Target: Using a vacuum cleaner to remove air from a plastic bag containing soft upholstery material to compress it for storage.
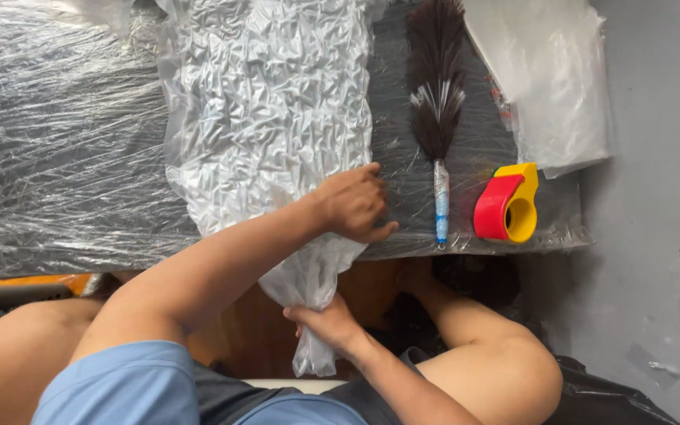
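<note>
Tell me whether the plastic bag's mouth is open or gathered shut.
Gathered shut: the right hand grips the plastic bag at its bunched neck; the left hand presses its body.

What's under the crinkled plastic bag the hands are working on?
The crinkled plastic bag lies on a dark surface wrapped in clear film. The left hand presses its edge; the right hand grips its gathered neck. The bag's contents and the surface directly beneath are covered.

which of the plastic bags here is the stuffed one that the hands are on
The crinkled bag in the middle: bulging full, left hand pressing it, right hand gripping its gathered neck. The bag at top right lies flat and untouched.
</note>
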